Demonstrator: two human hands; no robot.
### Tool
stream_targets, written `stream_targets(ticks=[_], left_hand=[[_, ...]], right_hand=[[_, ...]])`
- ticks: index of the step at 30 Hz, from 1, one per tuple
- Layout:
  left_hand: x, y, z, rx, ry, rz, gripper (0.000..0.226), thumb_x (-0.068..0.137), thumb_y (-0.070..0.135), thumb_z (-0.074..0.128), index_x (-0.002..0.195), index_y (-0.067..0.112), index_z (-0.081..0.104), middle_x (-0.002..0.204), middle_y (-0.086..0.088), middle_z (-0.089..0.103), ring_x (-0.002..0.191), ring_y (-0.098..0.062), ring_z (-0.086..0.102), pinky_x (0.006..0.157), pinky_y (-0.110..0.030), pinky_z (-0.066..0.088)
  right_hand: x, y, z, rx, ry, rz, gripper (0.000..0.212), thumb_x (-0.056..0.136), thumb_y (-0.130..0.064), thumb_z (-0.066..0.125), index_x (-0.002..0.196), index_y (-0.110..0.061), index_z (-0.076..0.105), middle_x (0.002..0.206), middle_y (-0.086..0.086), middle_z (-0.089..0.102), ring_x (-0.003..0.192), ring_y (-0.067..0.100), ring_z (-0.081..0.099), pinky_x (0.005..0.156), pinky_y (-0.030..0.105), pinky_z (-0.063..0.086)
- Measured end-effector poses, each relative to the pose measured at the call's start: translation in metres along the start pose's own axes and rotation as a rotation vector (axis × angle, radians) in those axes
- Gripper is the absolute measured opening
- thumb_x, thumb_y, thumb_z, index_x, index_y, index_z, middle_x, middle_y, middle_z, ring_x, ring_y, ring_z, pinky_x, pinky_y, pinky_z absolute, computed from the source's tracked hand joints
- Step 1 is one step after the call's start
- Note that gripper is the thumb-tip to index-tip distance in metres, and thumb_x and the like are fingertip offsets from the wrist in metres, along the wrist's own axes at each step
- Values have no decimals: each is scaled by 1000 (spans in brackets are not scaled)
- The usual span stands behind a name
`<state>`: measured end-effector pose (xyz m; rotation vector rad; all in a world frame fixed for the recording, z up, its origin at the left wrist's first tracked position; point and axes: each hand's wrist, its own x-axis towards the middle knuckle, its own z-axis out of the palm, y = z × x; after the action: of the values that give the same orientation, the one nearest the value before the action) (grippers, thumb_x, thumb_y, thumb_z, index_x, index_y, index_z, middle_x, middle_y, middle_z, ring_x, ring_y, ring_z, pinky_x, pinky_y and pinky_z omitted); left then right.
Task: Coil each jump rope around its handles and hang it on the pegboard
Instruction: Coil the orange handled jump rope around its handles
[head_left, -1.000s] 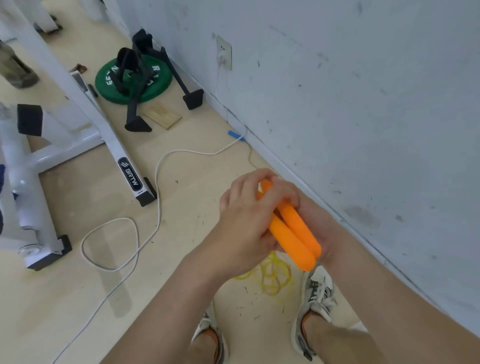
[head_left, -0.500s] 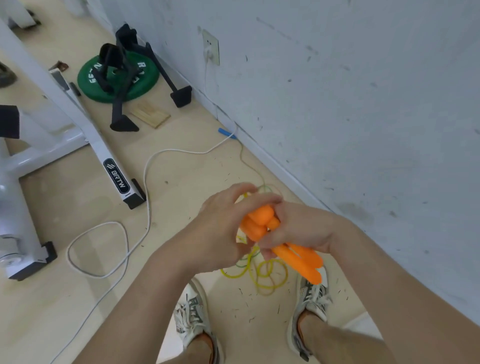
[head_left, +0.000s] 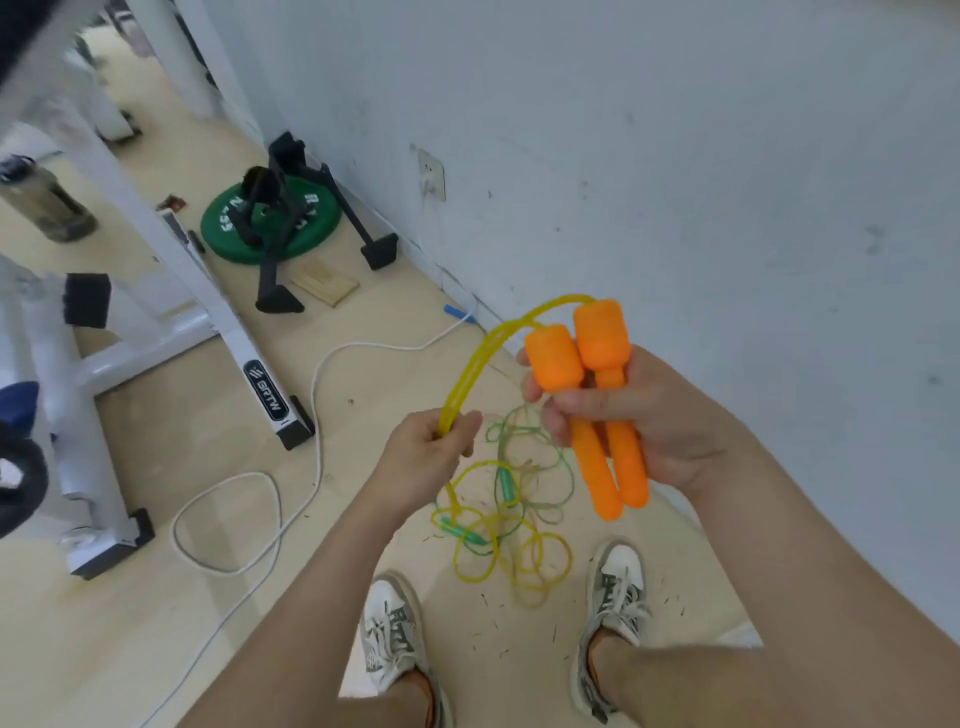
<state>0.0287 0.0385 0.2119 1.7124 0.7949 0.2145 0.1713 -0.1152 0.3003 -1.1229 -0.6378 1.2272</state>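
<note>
The two handles (head_left: 553, 358) are orange plastic, smooth and not shiny. The rope (head_left: 467, 371) is see-through yellow plastic with a little shine. The wall (head_left: 675, 156) is dull white paint with scuffs. The floor (head_left: 156, 623) is pale and smooth. The small block (head_left: 324, 283) looks like bare wood. The shoes (head_left: 392, 639) are cloth.

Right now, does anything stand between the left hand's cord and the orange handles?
Nothing visible does: the yellow cord arcs freely from the orange handles to the left hand. Its slack below lies tangled with a green rope.
</note>
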Motion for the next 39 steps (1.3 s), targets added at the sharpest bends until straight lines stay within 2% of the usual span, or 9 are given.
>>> stream_targets(ticks=[4,7,11,18,23,28,31,36,39], left_hand=[[-48,10,24,179,-217,-91,46,99,39,45,60,15,48,58,-2,51,59,-15,56,67,-27,45],[-83,42,29,179,-78,-68,41,98,45,42,69,16,44,62,-4,49,57,-19,52,59,-28,44],[-124,131,22,373,101,282,31,99,35,39,82,10,47,71,-4,54,71,-25,50,64,-36,37],[-195,192,18,866,2,648,16,98,26,38,93,17,49,76,-1,55,76,-25,55,65,-33,41],[-209,162,21,309,-173,244,25,94,25,47,72,15,57,59,1,55,56,-13,55,63,-30,50],[-199,64,24,586,-409,-124,19,92,29,51,82,17,61,84,-10,62,73,-21,55,69,-30,47],[-190,35,24,709,-311,-270,37,100,30,41,82,8,64,72,-10,64,65,-26,62,68,-33,54],[-149,107,6,-329,271,-187,32,100,17,40,71,7,50,59,-10,51,38,-16,54,48,-25,54],[-131,170,-23,-844,412,99,24,100,16,43,79,9,53,71,-7,56,57,-12,61,64,-25,58]], right_hand=[[-30,-76,45,75,62,-250,30,77,1,63,106,-8,65,94,4,72,87,17,70,73,29,57],[-62,-103,75,66,116,-305,24,84,5,59,102,-10,65,99,6,71,93,24,70,67,28,55],[-104,-92,96,-162,225,-223,33,86,8,62,104,-19,61,97,11,65,76,19,61,60,27,50],[-164,-95,108,-171,147,-87,28,87,6,59,105,-14,65,93,5,70,77,17,58,52,21,45],[-169,-116,124,-105,247,-321,27,86,9,60,101,-12,66,77,4,63,63,13,53,55,22,45],[-150,-133,136,-332,608,-564,23,77,2,69,97,12,64,77,21,65,69,23,62,70,44,55],[-139,-129,136,-501,737,-603,29,76,-7,70,94,14,62,89,30,67,76,36,66,75,48,56],[-132,-99,116,-726,735,-482,31,80,-6,69,62,-19,48,57,1,52,54,15,45,55,28,36],[-133,-78,106,-705,726,-426,17,80,-4,71,71,-14,60,62,-1,56,57,13,48,59,28,38]])
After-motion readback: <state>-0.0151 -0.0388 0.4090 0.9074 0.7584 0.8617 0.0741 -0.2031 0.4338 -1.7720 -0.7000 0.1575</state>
